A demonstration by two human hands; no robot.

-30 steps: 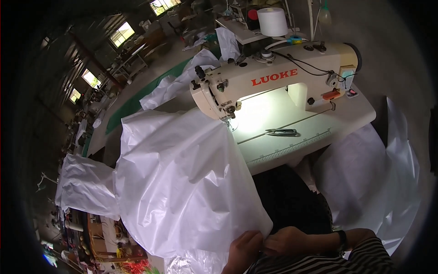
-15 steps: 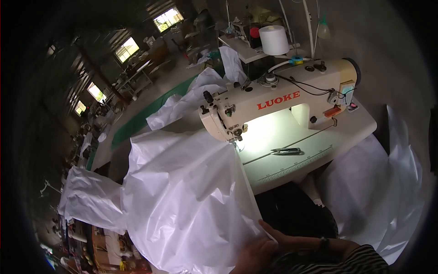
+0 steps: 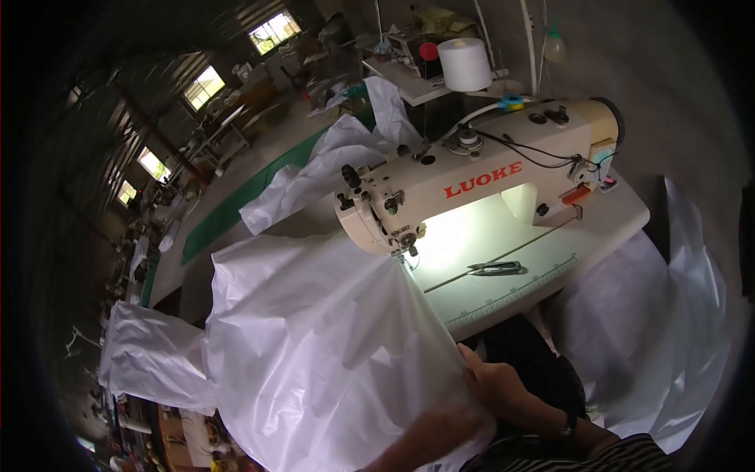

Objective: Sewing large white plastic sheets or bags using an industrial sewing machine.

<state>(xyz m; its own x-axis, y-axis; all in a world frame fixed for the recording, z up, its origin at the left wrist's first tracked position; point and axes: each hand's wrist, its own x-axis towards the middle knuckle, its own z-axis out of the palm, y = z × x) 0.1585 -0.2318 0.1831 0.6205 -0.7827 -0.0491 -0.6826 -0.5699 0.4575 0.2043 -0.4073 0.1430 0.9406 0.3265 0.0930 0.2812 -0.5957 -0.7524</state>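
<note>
A large sheet of thin, shiny white material [image 3: 314,346] spreads from under the head of a cream sewing machine [image 3: 480,169] down toward me. At its right edge, just below the machine bed, my right hand [image 3: 495,383] is closed on the sheet, thumb side up. My left hand [image 3: 452,425] lies low over the sheet, left of the right hand. It is smeared by motion and its fingers do not show. The machine's light falls on the bed beside the needle, where the sheet's edge runs under. Small thread snips [image 3: 497,268] rest on the bed.
A white thread cone [image 3: 464,65] stands behind the machine. More white material [image 3: 641,338] hangs at the right, and another piece [image 3: 322,161] lies on a green-topped surface [image 3: 228,208] behind. Dark cloth [image 3: 523,354] is below the bed. Cluttered workbenches line the left.
My right hand has moved up the sheet's edge, closer to the machine bed, and shows more fully. My left forearm has come further into view. The whole view has shifted slightly.
</note>
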